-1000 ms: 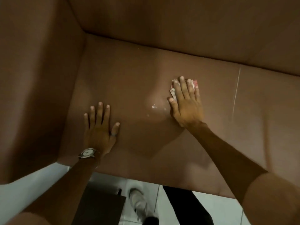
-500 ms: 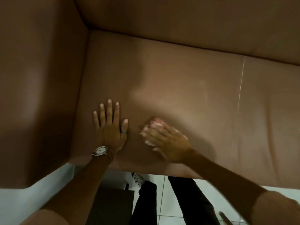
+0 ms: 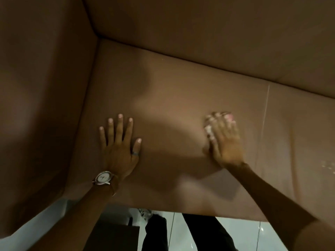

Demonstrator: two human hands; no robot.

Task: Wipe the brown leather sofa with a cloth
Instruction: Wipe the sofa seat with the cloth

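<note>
Right hand (image 3: 223,140), pressing flat on the cloth (image 3: 208,128), is sweeping back rightward across the sofa (image 3: 172,98) seat, extending the wiped area, while the left hand (image 3: 119,142) is resting open.

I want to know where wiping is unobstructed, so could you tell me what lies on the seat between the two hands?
Nothing: in the head view only bare brown leather seat lies between the left hand and the right hand.
</note>
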